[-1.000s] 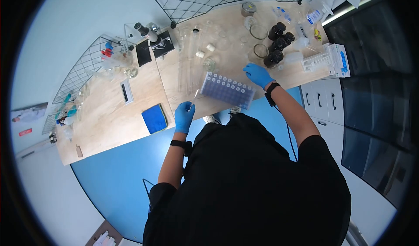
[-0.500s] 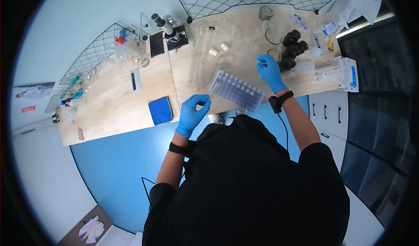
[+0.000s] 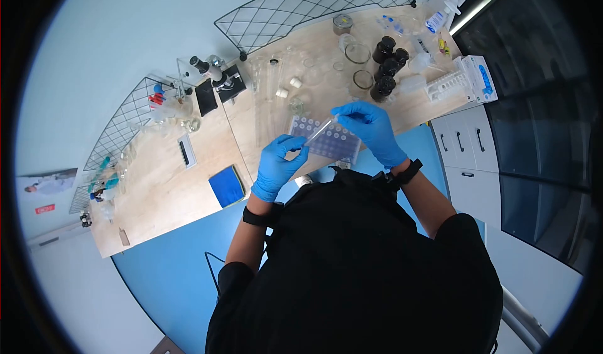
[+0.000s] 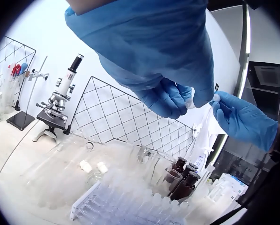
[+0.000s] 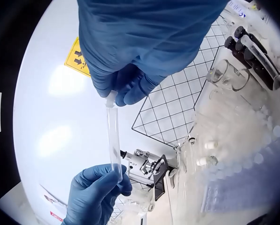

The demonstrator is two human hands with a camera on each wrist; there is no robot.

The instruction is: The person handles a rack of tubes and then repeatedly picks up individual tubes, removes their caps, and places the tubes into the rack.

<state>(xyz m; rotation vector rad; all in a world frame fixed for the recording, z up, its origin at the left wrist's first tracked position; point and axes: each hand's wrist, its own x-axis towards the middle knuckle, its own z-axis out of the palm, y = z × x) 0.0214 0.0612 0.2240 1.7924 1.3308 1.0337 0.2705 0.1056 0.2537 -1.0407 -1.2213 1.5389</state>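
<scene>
Between my two blue-gloved hands is a clear test tube (image 5: 113, 140). My left hand (image 3: 276, 166) pinches its bottom end between thumb and fingers. My right hand (image 3: 370, 131) pinches a small white stopper (image 5: 111, 99) right at the tube's mouth. In the right wrist view the tube stands nearly upright; in the head view it slants above the purple-tinted tube rack (image 3: 339, 150). Rows of white-capped tubes (image 3: 306, 123) fill the back part of that rack. The left wrist view shows the rack below both hands, with the tube mostly hidden by the left hand.
Dark brown bottles (image 3: 384, 88) and glass beakers (image 3: 362, 80) stand behind the rack on the right. Long glass tubes (image 3: 267, 103) lie to its left. A microscope (image 3: 217, 75), a blue cloth (image 3: 226, 186), a white tube rack (image 3: 446, 87) and a glove box (image 3: 480, 78) are also on the bench.
My right hand has come from near the beakers toward the left hand, bringing the stopper to the tube's mouth. The left hand has raised the tube slightly and moved right.
</scene>
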